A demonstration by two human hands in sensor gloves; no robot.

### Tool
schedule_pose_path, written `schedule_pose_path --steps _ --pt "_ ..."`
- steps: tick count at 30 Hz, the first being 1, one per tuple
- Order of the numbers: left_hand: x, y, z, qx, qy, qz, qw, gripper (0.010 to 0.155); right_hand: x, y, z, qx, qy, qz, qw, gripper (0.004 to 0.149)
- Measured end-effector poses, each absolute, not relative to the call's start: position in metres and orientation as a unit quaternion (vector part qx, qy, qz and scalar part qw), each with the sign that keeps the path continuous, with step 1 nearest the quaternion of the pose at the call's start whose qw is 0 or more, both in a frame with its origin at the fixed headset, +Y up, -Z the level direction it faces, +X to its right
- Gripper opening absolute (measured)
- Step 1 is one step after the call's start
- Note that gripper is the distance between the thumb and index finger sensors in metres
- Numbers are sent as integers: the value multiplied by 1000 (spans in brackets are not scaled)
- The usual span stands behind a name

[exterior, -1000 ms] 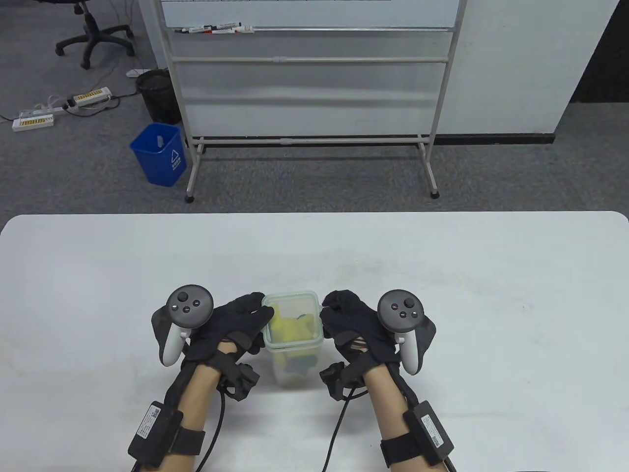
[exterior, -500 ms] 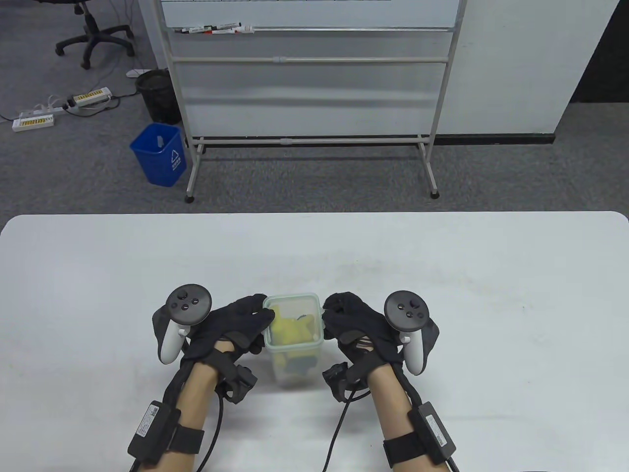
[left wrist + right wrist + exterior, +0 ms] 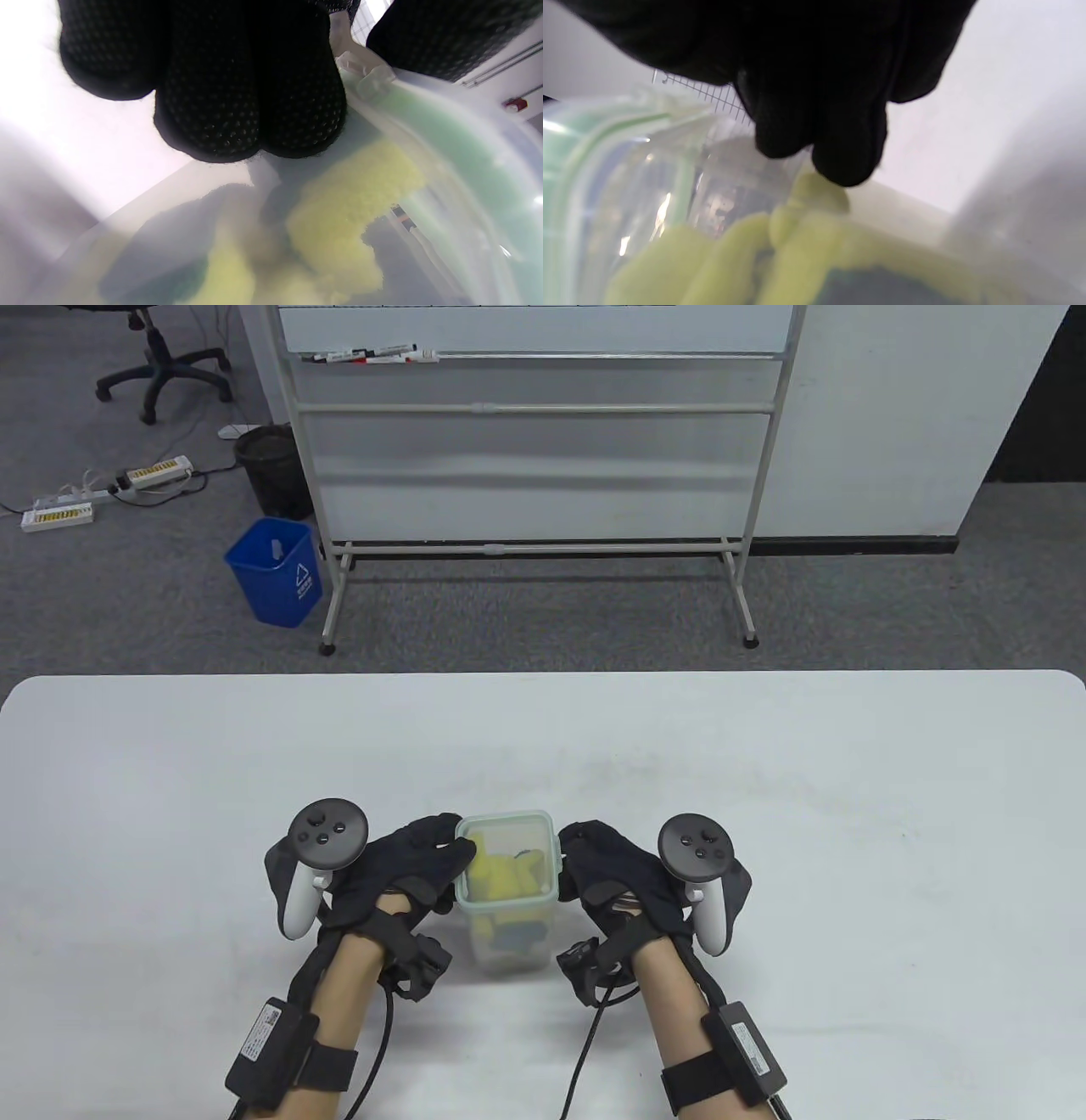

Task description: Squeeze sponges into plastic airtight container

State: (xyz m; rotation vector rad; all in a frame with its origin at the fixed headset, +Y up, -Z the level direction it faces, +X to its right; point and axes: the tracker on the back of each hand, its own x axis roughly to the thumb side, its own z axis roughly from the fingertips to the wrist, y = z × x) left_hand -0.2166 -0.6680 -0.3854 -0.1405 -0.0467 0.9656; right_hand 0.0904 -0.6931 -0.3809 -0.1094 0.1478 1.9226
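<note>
Hands first: I see my left hand (image 3: 405, 872) gripping the container (image 3: 506, 959) by its left wall, right hand (image 3: 612, 872) curled against its right side. It stands upright on the table (image 3: 764, 780), yellow sponges (image 3: 501, 875) packed inside.

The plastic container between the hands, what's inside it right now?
Through the lid and clear walls of the container, yellow sponges show, with a dark green scrubbing layer low down. How many sponges there are cannot be told; they are bunched together.
</note>
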Motion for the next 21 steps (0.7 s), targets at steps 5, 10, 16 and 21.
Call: schedule_pose_path --steps 5,10,16,21 --pt "-214 -662 -383 -55 -21 438 897 64 90 -689 -381 -28 57 818 571 69" --pt "-213 -661 -383 -57 -22 440 896 64 87 -686 -381 -18 66 833 549 63" --pt "-214 -662 -383 -58 -22 440 896 65 88 -690 -382 -34 102 809 578 63" --pt "-213 -660 -382 -48 -22 426 903 65 88 -693 -384 -39 122 795 592 64"
